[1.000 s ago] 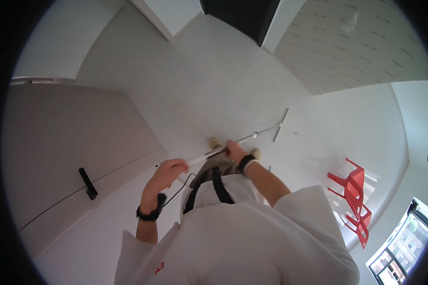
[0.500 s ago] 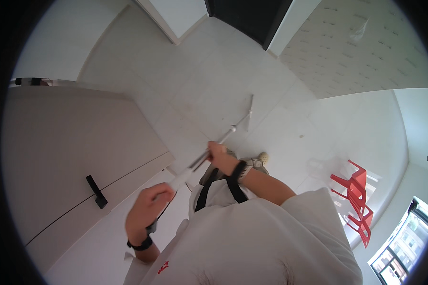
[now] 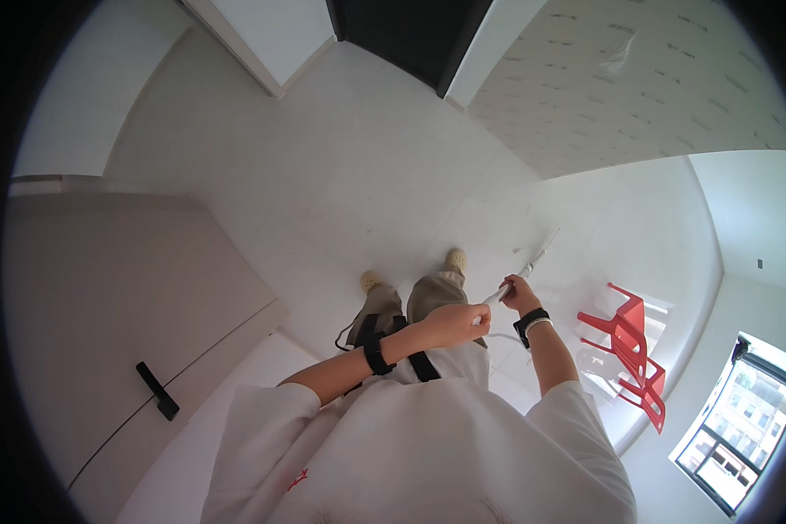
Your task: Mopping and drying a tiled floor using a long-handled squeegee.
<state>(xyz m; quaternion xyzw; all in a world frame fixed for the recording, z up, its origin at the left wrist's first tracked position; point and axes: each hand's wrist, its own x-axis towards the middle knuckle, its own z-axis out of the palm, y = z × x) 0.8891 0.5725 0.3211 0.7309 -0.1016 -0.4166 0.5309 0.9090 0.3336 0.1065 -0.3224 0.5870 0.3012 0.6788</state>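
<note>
A white pole [image 3: 528,268] with a narrow, flat head, which looks like a long-handled flat mop, slants out to the right in front of me. My left hand [image 3: 459,326] is closed around its upper end, close to my waist. Farther down the shaft, my right hand [image 3: 519,295] wraps it too. The far end [image 3: 548,240] reaches over the pale floor and is blurred, so its shape is hard to make out. A thin pale cord [image 3: 503,337] curves below the hands.
Two red plastic chairs [image 3: 624,334] stand to the right, before a window [image 3: 742,424]. At the left is a beige door [image 3: 131,288] with a black handle [image 3: 157,390]. A dark doorway [image 3: 410,39] lies ahead, beside a patterned panel [image 3: 637,96]. My shoes [image 3: 455,260] are on the floor.
Both hands and the pole have swung from the left across to the right. The pole's head has moved from ahead of my feet to the floor at the right. My grip stays on the pole.
</note>
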